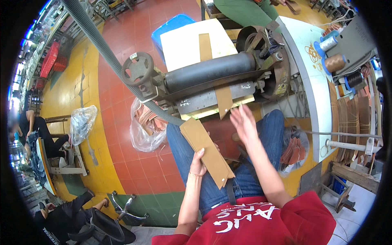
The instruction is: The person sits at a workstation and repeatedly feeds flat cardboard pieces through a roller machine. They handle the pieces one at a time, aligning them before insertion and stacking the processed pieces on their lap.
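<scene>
A stack of flat tan leather-like strips (pixel 207 151) with pointed ends lies tilted over my lap, held in my left hand (pixel 198 163) with the thumb on top. My right hand (pixel 243 124) is raised just right of another tan strip (pixel 223 100), its fingers stretched out and nothing seen in them. That strip lies on the metal plate (pixel 198 102) at the near side of a roller machine, its pointed end hanging over the plate's edge. Beyond the dark roller (pixel 210 71), a further tan strip (pixel 205 47) rests on a white board (pixel 175 45).
A handwheel (pixel 138 69) and a grey hose (pixel 96 41) stand left of the roller. Clear plastic bags of cut pieces (pixel 149 124) sit on the floor. At right is a pale table (pixel 306 61) with thread spools (pixel 335 64). Another person's green-trousered legs (pixel 249 10) are beyond the machine.
</scene>
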`<state>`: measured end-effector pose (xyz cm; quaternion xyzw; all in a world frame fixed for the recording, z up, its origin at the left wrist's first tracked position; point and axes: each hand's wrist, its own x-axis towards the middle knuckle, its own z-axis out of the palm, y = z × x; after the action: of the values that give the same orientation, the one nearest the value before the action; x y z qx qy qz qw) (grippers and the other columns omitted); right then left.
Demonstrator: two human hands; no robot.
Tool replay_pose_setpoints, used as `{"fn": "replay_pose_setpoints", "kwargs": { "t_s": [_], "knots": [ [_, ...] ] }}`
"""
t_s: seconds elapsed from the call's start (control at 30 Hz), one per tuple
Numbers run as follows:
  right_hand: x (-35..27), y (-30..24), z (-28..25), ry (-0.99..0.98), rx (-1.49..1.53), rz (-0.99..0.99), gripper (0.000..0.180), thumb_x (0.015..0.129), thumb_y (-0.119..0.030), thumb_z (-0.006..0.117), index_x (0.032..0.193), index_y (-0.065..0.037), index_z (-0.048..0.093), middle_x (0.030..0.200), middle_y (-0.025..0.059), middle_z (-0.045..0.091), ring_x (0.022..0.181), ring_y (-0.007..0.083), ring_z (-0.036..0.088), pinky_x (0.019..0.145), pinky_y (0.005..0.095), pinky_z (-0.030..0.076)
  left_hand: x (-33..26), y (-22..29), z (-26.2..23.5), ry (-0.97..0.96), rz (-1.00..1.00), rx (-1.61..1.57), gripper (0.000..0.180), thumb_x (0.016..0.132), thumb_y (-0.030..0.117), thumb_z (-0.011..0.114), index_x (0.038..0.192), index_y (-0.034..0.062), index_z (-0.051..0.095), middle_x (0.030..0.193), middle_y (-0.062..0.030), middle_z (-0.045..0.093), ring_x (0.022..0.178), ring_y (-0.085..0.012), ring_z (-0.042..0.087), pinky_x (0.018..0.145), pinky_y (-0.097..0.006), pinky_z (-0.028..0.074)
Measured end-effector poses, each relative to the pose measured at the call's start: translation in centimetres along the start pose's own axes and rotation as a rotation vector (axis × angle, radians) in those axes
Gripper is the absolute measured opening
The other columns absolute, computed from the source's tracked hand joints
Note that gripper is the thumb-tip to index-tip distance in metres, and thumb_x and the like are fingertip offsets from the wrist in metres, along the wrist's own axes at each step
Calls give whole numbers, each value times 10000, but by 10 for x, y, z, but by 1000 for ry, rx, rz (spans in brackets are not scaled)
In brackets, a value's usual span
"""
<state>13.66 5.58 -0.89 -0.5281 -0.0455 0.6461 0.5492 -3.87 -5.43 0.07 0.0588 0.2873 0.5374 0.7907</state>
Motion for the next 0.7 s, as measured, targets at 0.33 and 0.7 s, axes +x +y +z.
{"fn": "replay_pose_setpoints", "kwargs": {
  "t_s": [0.33, 0.7],
  "knots": [
    [-103, 7, -45, -498, -915, -65, 467, 738, -202, 781, 1105, -25, 553, 955, 45, 591, 787, 87, 555, 693, 232, 494, 14, -10, -12, -31, -35, 56, 547, 816, 227, 616, 1262, -7, 401, 1191, -181, 543, 1076, -273, 572, 907, -398, 492],
    [-103, 9, -23, -421, -855, -195, 414, 703, -181, 808, 996, 6, 584, 826, 60, 641, 681, 84, 590, 620, 229, 501, 14, -10, -1, 202, 30, 78, 500, 807, 124, 667, 1223, 15, 414, 1091, -96, 548, 1003, -198, 570, 845, -343, 509]
  ]
}}
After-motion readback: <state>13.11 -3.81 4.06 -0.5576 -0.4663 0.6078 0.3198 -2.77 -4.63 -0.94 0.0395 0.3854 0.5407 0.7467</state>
